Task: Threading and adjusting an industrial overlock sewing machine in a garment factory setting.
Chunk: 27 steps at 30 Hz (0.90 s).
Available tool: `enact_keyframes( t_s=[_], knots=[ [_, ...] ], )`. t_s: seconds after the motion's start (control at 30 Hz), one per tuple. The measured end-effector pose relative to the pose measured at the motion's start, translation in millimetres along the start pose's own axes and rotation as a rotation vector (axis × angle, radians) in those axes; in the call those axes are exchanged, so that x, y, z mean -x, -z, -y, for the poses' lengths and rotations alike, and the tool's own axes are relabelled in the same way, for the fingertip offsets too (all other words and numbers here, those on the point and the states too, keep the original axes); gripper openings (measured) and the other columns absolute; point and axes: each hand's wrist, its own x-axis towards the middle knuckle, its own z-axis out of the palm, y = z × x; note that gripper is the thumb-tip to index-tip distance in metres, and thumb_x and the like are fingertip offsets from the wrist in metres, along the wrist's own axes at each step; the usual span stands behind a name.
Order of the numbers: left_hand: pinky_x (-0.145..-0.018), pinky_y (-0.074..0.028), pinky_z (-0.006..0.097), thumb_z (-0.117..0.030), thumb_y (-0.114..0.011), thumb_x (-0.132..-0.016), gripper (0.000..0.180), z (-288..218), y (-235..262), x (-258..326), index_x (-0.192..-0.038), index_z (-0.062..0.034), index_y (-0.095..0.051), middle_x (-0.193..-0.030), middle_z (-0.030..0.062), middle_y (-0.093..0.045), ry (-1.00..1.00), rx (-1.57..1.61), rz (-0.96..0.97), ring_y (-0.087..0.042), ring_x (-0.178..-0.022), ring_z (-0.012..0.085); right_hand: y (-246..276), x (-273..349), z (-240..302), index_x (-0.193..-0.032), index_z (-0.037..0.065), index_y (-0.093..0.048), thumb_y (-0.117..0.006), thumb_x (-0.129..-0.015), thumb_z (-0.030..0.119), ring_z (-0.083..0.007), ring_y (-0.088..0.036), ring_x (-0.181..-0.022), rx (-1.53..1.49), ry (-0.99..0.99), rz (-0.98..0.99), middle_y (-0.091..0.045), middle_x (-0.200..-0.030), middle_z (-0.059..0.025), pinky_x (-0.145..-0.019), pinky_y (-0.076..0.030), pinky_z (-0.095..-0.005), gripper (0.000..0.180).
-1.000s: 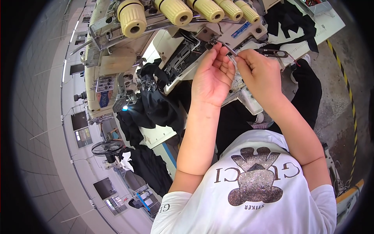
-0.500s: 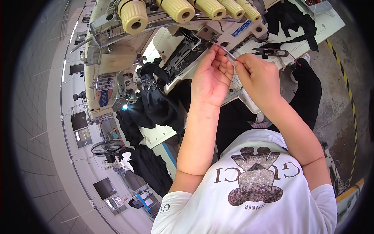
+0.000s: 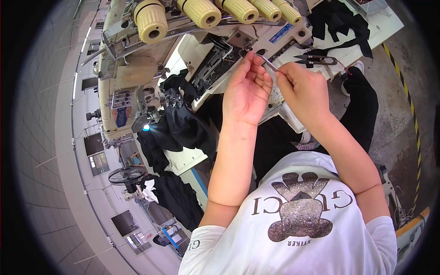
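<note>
My right hand (image 3: 303,87) is closed round slim metal tweezers (image 3: 269,64), their tips pointing toward the sewing machine's open lower part (image 3: 216,64). My left hand (image 3: 247,94) is turned palm up beside the tips, its fingers curled and the thumb and forefinger close together near a small metal part of the machine. Whatever they pinch, perhaps thread, is too small to make out. Thread snips (image 3: 316,60) lie on the white table just beyond my right hand. Black cloth (image 3: 181,123) hangs under the lit needle area at the left.
Cream tension knobs (image 3: 199,13) line the machine's top above my hands. Black fabric scraps (image 3: 341,27) lie on the white table (image 3: 385,28) at the far right. A black fan (image 3: 127,175) stands at the left, and yellow-black tape (image 3: 405,91) marks the floor.
Both hands stay close together in nearly the same pose. The machine and table shift slightly left in the picture, and the tweezers stay in my right hand.
</note>
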Motion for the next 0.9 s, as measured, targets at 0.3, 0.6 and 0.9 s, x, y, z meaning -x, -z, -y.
enact_keyframes(
  t_s=[0.3,0.6,0.9],
  knots=[
    [-0.075,-0.055,0.030,-0.013,-0.056,-0.098,0.021,-1.2,1.7,5.5,-0.116,-0.0038,-0.061,-0.098,0.0043,-0.066,-0.029,0.005,-0.041,-0.061,-0.080,0.0141,-5.4,-3.8,11.4,-0.076,0.006,-0.060,-0.065,-0.083,0.015,-0.0313,-0.064,-0.060,-0.018,0.023,0.006,-0.064,-0.067,-0.0103,-0.053,-0.049,-0.0404,0.012],
    [-0.075,-0.055,0.028,-0.013,-0.057,-0.097,0.022,-1.7,-3.2,10.2,-0.116,-0.0041,-0.061,-0.099,0.0046,-0.066,-0.041,-0.017,-0.066,-0.061,-0.080,0.0132,0.5,-5.3,16.2,-0.078,0.005,-0.062,-0.067,-0.082,0.014,-0.0309,-0.064,-0.058,-0.100,-0.017,-0.012,-0.063,-0.064,-0.0131,-0.053,-0.049,-0.0390,0.011],
    [-0.072,-0.053,0.027,-0.012,-0.059,-0.096,0.023,1.3,-6.3,7.2,-0.117,-0.0033,-0.060,-0.101,0.0047,-0.064,-0.146,-0.100,-0.085,-0.058,-0.079,0.0130,-3.3,-5.6,19.2,-0.086,-0.003,-0.065,-0.063,-0.087,0.009,-0.0188,-0.064,-0.055,-0.509,-0.374,0.139,-0.068,-0.069,-0.0133,-0.053,-0.049,-0.0307,0.013]
  ],
)
